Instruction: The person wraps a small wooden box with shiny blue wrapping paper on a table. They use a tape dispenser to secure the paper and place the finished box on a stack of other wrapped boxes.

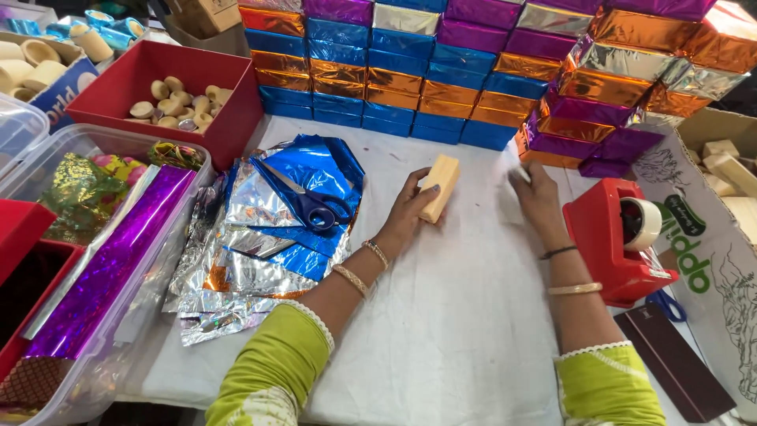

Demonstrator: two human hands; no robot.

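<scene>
While the left hand (406, 213) clamps a pale wooden block (439, 188) upright on the white surface (441, 315), the right hand (538, 197) lies nearby, fingers together, beside a red tape dispenser (619, 241).

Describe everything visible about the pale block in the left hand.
The pale block is a plain rectangular piece, cream to light tan, apparently bare wood, unwrapped. It stands tilted on one end on the white table cover, in front of the stacked foil-wrapped boxes. The left hand grips its lower part; the right hand is beside it, not touching.
</scene>
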